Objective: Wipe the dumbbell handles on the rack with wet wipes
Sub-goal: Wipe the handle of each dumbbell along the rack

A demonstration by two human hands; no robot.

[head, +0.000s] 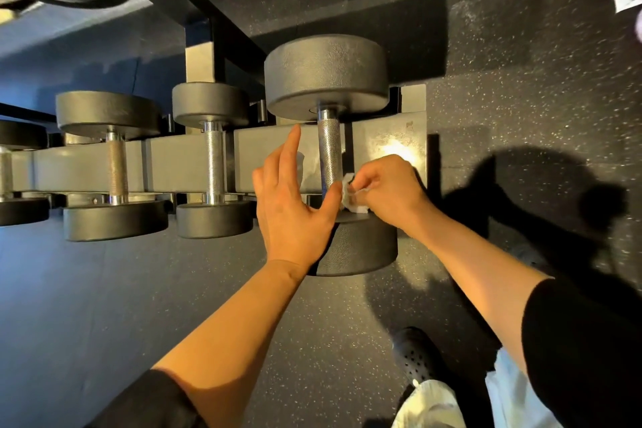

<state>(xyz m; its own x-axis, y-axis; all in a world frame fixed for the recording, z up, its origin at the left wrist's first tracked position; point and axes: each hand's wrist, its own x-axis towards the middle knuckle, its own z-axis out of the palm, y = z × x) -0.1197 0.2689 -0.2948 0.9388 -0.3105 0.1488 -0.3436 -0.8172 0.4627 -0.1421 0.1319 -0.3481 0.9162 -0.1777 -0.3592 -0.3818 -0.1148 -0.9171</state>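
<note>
sleeves (587, 351): black, pushed up | trousers (430, 406): pale | shoe (417, 354): black, perforated

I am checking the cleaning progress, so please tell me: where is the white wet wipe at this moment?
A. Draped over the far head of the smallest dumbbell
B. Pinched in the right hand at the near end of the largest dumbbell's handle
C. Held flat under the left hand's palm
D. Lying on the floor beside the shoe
B: the right hand pinches the wet wipe against the near end of the largest dumbbell's handle, while the left hand holds nothing, its fingers straight.
</note>
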